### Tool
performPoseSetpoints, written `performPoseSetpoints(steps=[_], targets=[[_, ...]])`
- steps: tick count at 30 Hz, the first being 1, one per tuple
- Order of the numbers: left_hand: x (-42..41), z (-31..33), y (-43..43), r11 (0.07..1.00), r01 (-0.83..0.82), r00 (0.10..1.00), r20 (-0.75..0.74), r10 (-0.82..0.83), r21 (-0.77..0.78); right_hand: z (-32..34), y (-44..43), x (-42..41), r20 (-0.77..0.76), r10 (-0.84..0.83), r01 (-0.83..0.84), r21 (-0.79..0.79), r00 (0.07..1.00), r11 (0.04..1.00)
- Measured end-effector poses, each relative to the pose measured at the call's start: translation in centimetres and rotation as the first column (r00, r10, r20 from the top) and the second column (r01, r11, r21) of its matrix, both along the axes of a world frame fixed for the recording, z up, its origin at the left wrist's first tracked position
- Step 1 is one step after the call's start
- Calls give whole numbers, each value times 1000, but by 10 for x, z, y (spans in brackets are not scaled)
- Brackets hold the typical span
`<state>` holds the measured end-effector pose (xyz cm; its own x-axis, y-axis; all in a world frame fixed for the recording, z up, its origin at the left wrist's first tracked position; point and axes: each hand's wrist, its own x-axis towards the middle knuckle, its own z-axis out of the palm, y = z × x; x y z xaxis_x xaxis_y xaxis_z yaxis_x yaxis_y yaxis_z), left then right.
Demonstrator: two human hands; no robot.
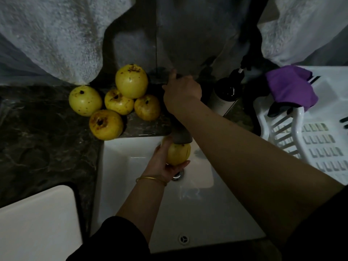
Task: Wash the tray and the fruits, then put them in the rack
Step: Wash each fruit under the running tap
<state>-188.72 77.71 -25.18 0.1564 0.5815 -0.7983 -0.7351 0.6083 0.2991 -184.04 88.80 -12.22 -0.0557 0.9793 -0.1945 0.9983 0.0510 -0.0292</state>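
Note:
My left hand [163, 162] holds a yellow apple [178, 154] under the dark faucet spout [179, 134], over the white sink [188, 204]. My right hand [180, 91] grips the faucet handle behind the spout. Several yellow spotted apples [131, 81] are piled on the dark marble counter [37, 138] left of the faucet. A white plastic rack [320, 144] stands at the right. A white tray [35, 219] lies at the lower left.
A purple cloth [290, 87] hangs over the rack's corner. A dark pump bottle [226, 95] stands beside the faucet. White towels [56, 34] hang on the wall behind. The sink drain [178, 176] lies just below the held apple.

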Motion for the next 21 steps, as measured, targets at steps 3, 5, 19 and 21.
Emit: performPoseSetpoints(steps=[3,5,19,21], targets=[[0,1,1,1000,8,1000,3,-8,-2,3,0,0,2,17,-17,-9,1000,1000],[-1,2,1,1000,-4,1000,4,4,-14,4,2,0,13,25,-25,-18,1000,1000],[-6,-2,0,998,58,998,-11,-58,20,4,7,-2,61,44,-44,-2,997,999],[-7,-4,0,998,65,998,-6,-65,26,5,7,-2,72,48,-47,-21,996,999]])
